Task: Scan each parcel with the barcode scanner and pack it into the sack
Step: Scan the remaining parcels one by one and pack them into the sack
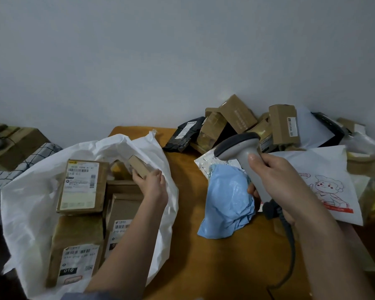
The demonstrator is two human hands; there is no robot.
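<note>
A white sack (30,200) lies open at the left, with several labelled cardboard parcels (81,187) inside. My left hand (153,185) reaches into its mouth and grips a small brown box (139,166) above the packed parcels. My right hand (275,176) holds the grey barcode scanner (240,148) upright by its handle over the table, head pointing left; its dark cable (290,252) trails down. A blue poly mailer (227,200) lies just left of the scanner hand, and a white mailer with a red cartoon (327,182) lies to its right.
A heap of brown boxes (238,118) and black and white bags (184,135) is piled against the wall at the back right of the orange table (188,245). More cardboard (15,144) and a checked cloth (0,174) sit at the far left.
</note>
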